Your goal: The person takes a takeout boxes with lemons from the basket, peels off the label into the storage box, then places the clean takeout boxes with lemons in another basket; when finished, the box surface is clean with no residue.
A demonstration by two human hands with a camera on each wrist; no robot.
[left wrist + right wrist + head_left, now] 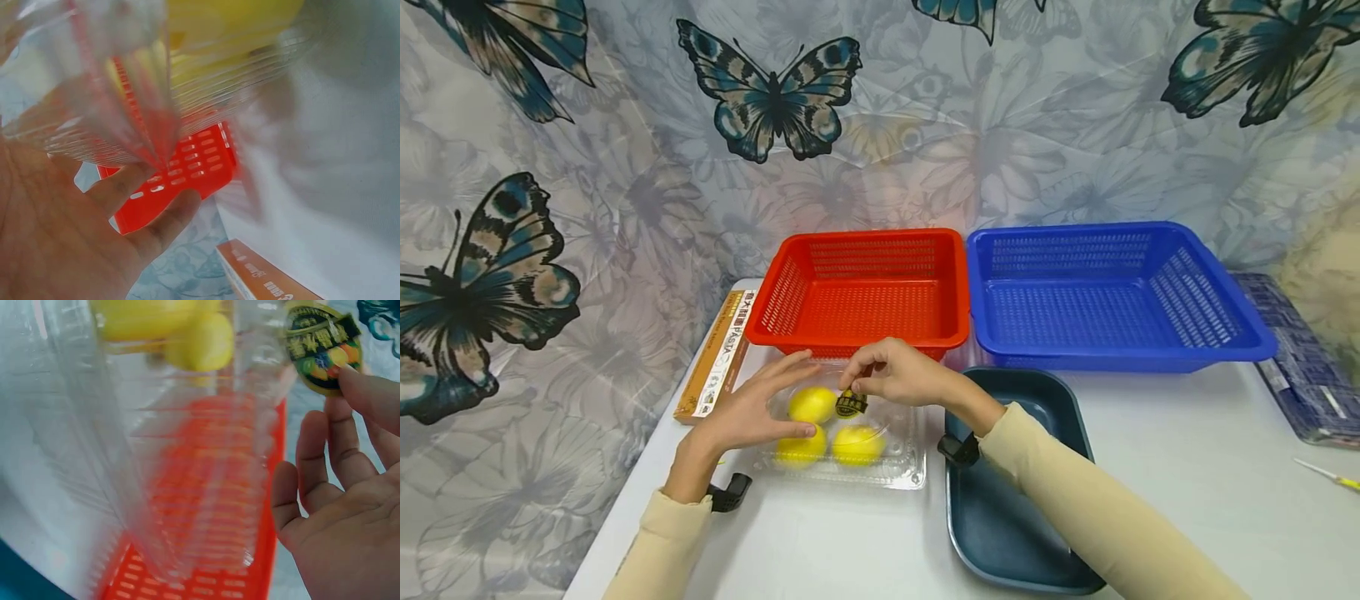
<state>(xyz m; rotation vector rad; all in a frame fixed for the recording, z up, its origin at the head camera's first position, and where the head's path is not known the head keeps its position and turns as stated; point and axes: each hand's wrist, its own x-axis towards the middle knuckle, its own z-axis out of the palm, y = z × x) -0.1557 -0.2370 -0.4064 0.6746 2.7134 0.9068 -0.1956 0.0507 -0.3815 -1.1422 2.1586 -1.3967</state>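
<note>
A clear plastic clamshell box with several lemons inside lies on the white table. My right hand reaches over its top and pinches the edge of a black-and-gold oval label between thumb and fingertips. In the right wrist view the label's printed side shows fruit pictures and gold lettering, and it overlaps the box's edge. The left hand spreads along the box's left side, thumb over a lemon and fingers stretched toward the far edge. From the left wrist, those fingers look straight and apart beside the clear plastic.
Behind the box stand a red basket and a blue basket. A dark teal tray sits under the right forearm. An orange-and-white pasta box lies at left; a dark blue patterned package and a yellow-handled tool are at right.
</note>
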